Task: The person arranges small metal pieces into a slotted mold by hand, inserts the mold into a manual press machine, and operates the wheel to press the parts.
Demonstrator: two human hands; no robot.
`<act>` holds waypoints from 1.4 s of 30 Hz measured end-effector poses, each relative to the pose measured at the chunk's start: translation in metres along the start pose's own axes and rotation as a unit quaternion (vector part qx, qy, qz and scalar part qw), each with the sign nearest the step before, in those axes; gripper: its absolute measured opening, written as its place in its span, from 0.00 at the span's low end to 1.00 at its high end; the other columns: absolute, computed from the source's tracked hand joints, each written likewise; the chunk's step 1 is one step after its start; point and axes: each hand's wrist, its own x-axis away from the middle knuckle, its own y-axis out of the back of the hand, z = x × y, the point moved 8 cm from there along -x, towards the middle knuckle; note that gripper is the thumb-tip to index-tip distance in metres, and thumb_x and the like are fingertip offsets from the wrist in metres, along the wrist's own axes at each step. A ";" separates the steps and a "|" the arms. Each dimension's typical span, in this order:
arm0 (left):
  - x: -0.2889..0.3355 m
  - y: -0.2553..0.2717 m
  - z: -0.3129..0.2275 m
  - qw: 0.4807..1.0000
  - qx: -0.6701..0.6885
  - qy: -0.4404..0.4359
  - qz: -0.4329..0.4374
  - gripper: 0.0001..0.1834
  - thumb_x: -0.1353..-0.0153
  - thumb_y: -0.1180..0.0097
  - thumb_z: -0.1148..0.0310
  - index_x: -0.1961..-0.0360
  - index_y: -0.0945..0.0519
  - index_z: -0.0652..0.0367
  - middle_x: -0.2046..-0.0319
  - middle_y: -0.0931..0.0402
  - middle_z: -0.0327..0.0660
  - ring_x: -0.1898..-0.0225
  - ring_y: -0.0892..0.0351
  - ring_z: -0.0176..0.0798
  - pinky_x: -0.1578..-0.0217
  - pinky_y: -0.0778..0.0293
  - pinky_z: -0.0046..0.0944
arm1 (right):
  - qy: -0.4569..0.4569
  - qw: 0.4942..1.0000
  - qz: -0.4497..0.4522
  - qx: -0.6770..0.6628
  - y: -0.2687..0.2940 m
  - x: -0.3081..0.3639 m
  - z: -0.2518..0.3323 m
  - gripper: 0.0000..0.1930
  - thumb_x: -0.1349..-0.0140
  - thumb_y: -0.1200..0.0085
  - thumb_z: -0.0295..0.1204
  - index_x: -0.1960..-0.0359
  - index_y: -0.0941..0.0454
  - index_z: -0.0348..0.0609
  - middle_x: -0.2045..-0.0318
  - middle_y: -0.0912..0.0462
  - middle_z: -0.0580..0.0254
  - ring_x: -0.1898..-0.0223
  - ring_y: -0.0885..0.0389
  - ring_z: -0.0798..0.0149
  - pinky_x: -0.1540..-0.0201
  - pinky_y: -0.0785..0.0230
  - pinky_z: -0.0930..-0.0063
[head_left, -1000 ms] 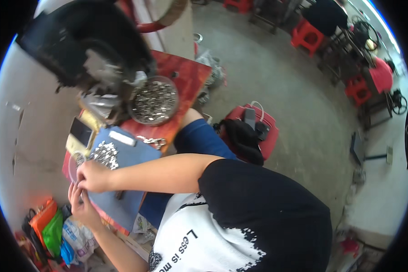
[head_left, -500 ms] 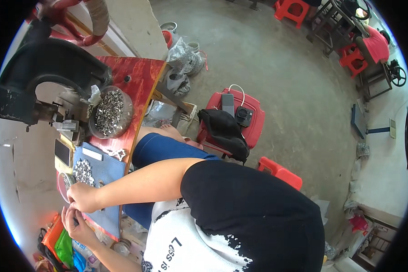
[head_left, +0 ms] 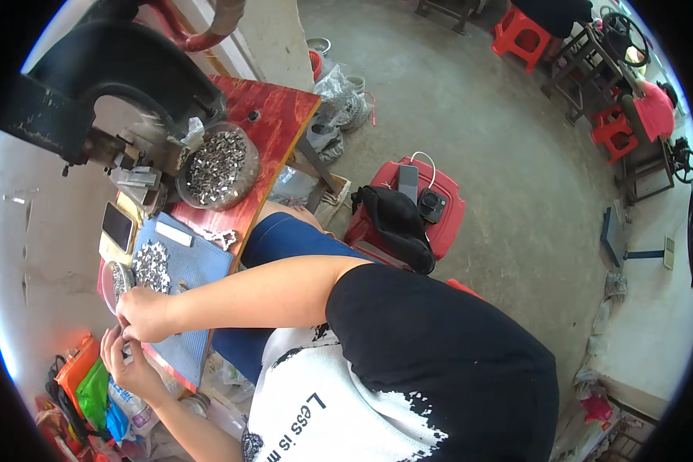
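Note:
My right hand [head_left: 145, 314] is closed, its fingertips meeting those of my left hand [head_left: 135, 371] at the table's near left edge. My left hand has its thumb and fingers curled in a pinch. Whatever lies between the fingertips is too small to make out. Just beyond my right hand stands a small round container [head_left: 115, 279] with tiny pieces in it. Beside it, a heap of small shiny metal pieces [head_left: 152, 262] lies on a blue cloth [head_left: 195, 271]. A white strip [head_left: 174, 234] and a white bead-like string [head_left: 223, 239] rest there too.
A black bench press [head_left: 104, 73] stands on the red table [head_left: 281, 115], next to a clear tub of metal pieces [head_left: 217, 168]. A phone [head_left: 118, 225] lies nearby. Colourful bags [head_left: 92, 385] sit below left. A red stool [head_left: 446, 227] carries a black bag and devices.
The whole view has shifted, so table and floor things appear farther right. My hands stay together at the same table edge, fingertips still meeting.

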 end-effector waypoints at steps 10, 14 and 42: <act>-0.001 0.002 0.011 0.995 0.062 0.021 -0.079 0.10 0.47 0.36 0.82 0.62 0.16 0.64 0.55 0.18 0.47 0.49 0.21 0.49 0.46 0.28 0.46 | 0.039 0.999 0.007 0.023 -0.005 -0.026 -0.005 0.09 0.44 0.38 0.31 0.69 0.18 0.36 0.72 0.15 0.48 0.69 0.16 0.50 0.62 0.26 0.60; -0.008 0.010 0.025 0.990 0.067 0.053 -0.111 0.10 0.54 0.29 0.76 0.69 0.17 0.59 0.58 0.18 0.43 0.49 0.23 0.50 0.45 0.31 0.48 | -0.007 0.995 0.095 0.029 -0.009 -0.037 -0.003 0.10 0.38 0.38 0.33 0.67 0.18 0.38 0.74 0.15 0.57 0.72 0.18 0.65 0.67 0.27 0.68; -0.099 0.172 -0.095 0.931 0.072 -0.223 -0.280 0.19 0.53 0.30 0.62 0.59 0.15 0.51 0.50 0.19 0.39 0.46 0.24 0.47 0.44 0.32 0.52 | 0.017 0.997 0.070 -0.038 0.043 -0.064 -0.054 0.07 0.35 0.40 0.30 0.61 0.16 0.40 0.70 0.15 0.66 0.65 0.18 0.71 0.60 0.25 0.74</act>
